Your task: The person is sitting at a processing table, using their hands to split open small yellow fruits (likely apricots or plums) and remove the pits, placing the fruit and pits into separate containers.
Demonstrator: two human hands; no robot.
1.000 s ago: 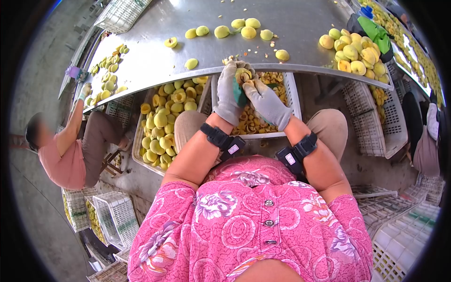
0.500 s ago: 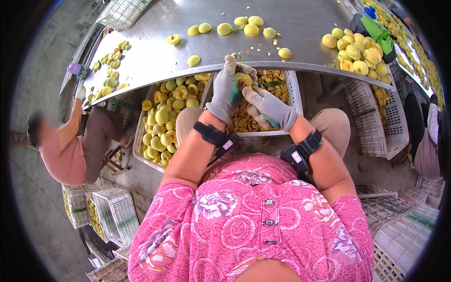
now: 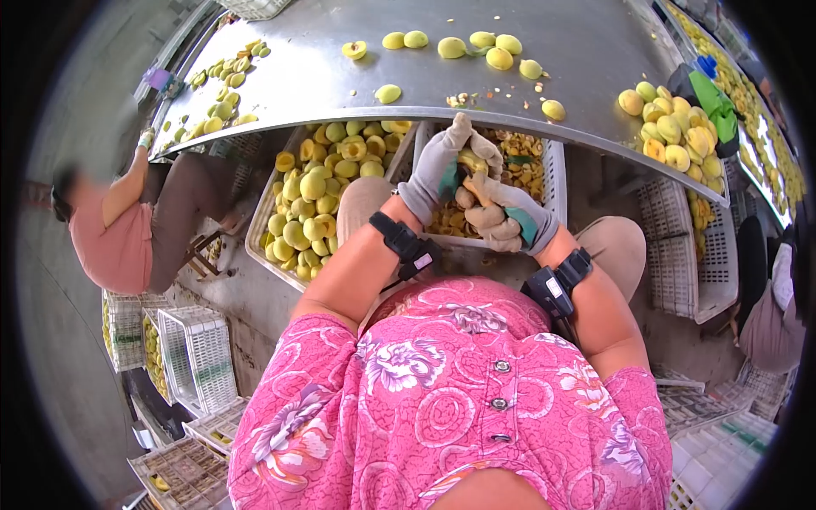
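My left hand (image 3: 440, 168), in a grey glove with a green patch, is closed around a yellow peach (image 3: 473, 160), mostly hidden by the fingers. My right hand (image 3: 507, 214), gloved alike, is closed on a small tool with a wooden handle (image 3: 478, 192); its dark end meets the fruit. Both hands are close together just below the table edge, above a white crate of pits and scraps (image 3: 529, 178). To the left stands a crate of yellow-green peaches (image 3: 297, 208), some cut in half.
The metal table (image 3: 340, 89) carries loose peaches (image 3: 450, 48) and a peach pile (image 3: 676, 127) at right. A green bag (image 3: 714, 106) lies beside it. A person in a pink top (image 3: 110, 225) sits at left. Stacked crates (image 3: 200, 357) stand behind.
The view has shifted, so the table and crates appear farther right. My right hand has turned, and the wooden handle now shows between its fingers. Both hands stay together at the fruit.
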